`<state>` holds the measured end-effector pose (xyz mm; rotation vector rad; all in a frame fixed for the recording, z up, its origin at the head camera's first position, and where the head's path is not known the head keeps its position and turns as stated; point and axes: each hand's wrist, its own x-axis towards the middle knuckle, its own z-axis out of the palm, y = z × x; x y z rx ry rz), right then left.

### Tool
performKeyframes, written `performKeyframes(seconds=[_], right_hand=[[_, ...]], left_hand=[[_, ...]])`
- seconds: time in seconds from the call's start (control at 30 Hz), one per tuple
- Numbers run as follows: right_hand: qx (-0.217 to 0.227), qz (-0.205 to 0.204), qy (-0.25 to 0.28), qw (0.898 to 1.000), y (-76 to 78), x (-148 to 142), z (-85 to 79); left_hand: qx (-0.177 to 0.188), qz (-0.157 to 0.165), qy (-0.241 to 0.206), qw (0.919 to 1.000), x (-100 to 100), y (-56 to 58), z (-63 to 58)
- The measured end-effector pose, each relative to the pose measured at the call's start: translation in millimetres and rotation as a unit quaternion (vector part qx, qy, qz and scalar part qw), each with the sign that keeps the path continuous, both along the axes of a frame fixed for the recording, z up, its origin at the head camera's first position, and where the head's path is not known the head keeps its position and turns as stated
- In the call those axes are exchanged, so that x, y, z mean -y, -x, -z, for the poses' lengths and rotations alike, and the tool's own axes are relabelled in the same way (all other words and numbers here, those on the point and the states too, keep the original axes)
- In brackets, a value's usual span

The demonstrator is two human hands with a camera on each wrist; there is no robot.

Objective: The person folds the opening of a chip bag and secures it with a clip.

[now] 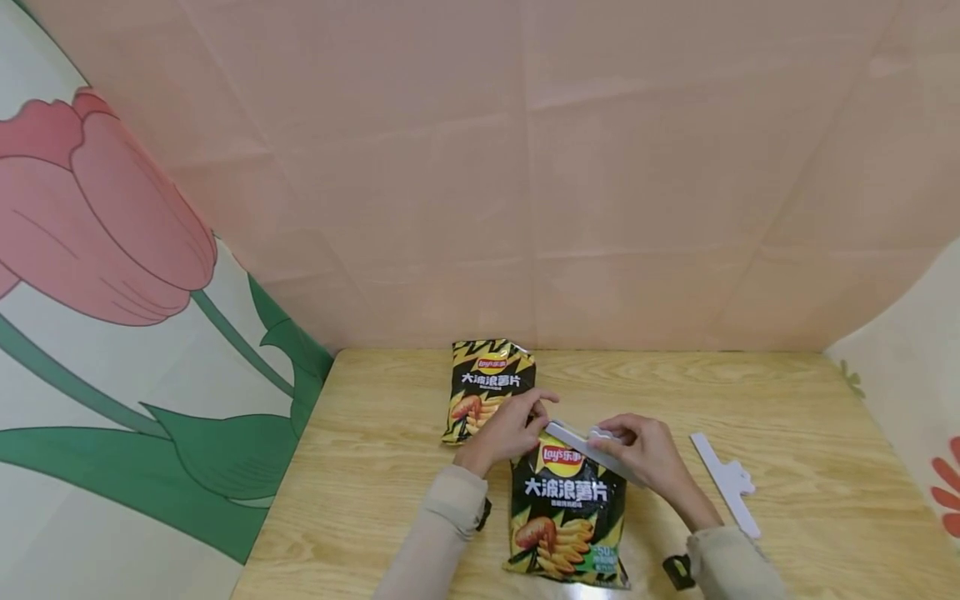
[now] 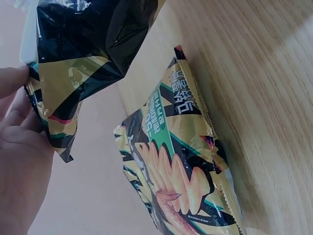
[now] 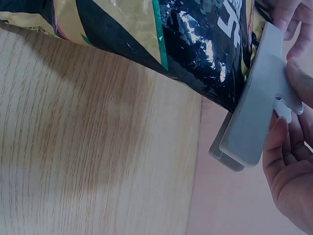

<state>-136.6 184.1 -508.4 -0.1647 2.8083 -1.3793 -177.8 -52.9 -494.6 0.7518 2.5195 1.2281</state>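
A black and gold bag of potato chips [image 1: 566, 518] leans up from the table in front of me. Across its top edge lies a long pale bag clip [image 3: 252, 105], its two bars on either side of the bag in the right wrist view. My right hand [image 1: 648, 454] pinches the clip's scalloped handle between thumb and fingers. At the bag's upper left corner, my left hand [image 1: 512, 432] pinches the folded top, which shows as a crumpled flap [image 2: 61, 127] in the left wrist view.
A second chip bag [image 1: 491, 375] of the same design lies behind my left hand. Another white bag clip [image 1: 723, 482] rests on the wooden table [image 1: 817, 433] to the right. A pink cloth wall [image 1: 600, 208] rises at the table's back edge.
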Motion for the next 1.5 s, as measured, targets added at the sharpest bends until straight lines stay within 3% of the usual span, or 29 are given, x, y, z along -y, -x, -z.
performKeyframes(seconds=[0.17,0.87,1.13,1.4,1.5], right_hand=[[0.004,-0.002,0.008,1.0,-0.4,1.3,-1.5],[0.039,-0.012,0.011,0.999,-1.2,1.6,0.4],[0.055,-0.011,0.012,0.998,-2.8,1.7,-0.1],[0.06,-0.013,0.02,0.998,-4.4,0.5,-0.7],[0.053,-0.017,0.025,0.998,-5.2,-1.7,0.4]], left_hand=[[-0.02,-0.012,0.004,0.9997,-0.9,-1.0,-0.4],[-0.02,-0.018,0.002,0.9996,-1.1,-1.3,-0.8],[-0.028,-0.044,0.02,0.9984,4.4,-4.0,2.2],[0.007,-0.046,0.021,0.9987,9.2,-4.5,3.5],[0.0,-0.045,0.028,0.9986,8.9,-4.1,3.9]])
